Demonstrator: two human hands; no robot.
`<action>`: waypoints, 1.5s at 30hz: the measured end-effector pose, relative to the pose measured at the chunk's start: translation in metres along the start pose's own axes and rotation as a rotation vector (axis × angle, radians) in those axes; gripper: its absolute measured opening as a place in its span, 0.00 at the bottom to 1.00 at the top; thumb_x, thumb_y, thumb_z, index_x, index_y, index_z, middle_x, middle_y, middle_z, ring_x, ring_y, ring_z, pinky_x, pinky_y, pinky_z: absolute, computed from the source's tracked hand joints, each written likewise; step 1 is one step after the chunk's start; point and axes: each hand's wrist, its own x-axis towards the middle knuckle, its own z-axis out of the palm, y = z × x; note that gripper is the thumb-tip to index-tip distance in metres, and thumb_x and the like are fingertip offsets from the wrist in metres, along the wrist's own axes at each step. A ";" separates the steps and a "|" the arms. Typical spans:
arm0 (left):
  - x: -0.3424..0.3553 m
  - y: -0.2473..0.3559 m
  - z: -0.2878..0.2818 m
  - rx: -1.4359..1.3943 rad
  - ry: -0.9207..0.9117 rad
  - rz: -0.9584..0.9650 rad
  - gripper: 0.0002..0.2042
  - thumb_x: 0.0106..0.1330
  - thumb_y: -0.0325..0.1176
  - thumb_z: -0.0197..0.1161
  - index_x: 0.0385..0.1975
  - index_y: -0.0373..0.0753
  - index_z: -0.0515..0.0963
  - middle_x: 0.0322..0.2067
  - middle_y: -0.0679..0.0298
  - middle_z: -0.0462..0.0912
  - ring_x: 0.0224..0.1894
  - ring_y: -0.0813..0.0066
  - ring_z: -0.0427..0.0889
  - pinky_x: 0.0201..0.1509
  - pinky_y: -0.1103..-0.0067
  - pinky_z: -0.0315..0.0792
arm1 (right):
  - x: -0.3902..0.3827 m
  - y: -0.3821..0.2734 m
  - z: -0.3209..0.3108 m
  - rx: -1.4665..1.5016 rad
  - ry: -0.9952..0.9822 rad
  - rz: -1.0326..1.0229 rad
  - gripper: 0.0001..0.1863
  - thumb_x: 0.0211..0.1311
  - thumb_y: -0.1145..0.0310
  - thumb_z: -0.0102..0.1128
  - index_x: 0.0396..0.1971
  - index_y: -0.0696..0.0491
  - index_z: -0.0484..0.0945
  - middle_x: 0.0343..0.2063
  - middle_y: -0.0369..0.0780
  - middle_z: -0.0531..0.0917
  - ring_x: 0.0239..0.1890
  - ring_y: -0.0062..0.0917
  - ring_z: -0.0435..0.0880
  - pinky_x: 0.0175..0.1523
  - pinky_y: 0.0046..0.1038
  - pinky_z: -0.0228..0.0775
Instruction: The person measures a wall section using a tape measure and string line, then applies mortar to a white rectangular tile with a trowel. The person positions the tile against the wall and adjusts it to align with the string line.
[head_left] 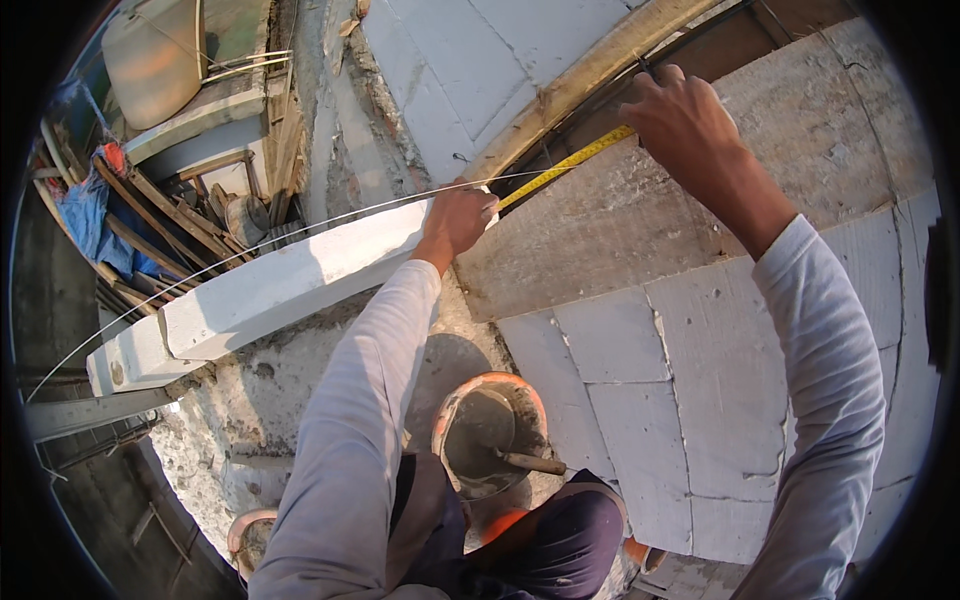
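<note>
A yellow tape measure (565,163) is stretched between my two hands along the top of a grey mortar-covered wall surface (620,210). My left hand (458,217) grips the near end of the tape at the end of a white block (290,278). My right hand (682,115) holds the far end of the tape down near a wooden beam (590,75). Both arms wear light grey long sleeves.
An orange bucket (490,425) with wet mortar and a trowel handle (535,463) sits by my knees. White blocks (700,380) form the wall at right. A thin string (250,250) runs along the white block. Wooden scraps and a blue tarp (95,215) lie far below left.
</note>
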 end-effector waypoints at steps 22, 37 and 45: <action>-0.398 0.050 -0.328 -0.135 1.415 -0.654 0.11 0.78 0.30 0.59 0.54 0.34 0.74 0.41 0.67 0.77 0.43 0.80 0.76 0.51 0.79 0.72 | 0.138 -0.100 -0.307 0.375 1.133 0.031 0.13 0.61 0.74 0.66 0.45 0.44 0.83 0.54 0.35 0.81 0.59 0.32 0.79 0.52 0.34 0.82; -0.383 0.075 -0.449 0.318 1.410 -0.695 0.24 0.72 0.33 0.69 0.64 0.34 0.74 0.50 0.59 0.82 0.33 0.85 0.81 0.39 0.84 0.76 | 0.106 -0.136 -0.444 0.376 1.201 -0.364 0.13 0.64 0.67 0.64 0.48 0.48 0.83 0.44 0.40 0.83 0.52 0.32 0.80 0.53 0.36 0.74; -0.397 0.042 -0.450 0.054 1.318 -0.621 0.24 0.78 0.39 0.60 0.66 0.28 0.70 0.39 0.62 0.83 0.34 0.82 0.80 0.38 0.82 0.73 | 0.114 -0.142 -0.448 0.351 1.184 -0.395 0.12 0.64 0.66 0.64 0.47 0.48 0.84 0.41 0.40 0.83 0.48 0.32 0.81 0.49 0.35 0.75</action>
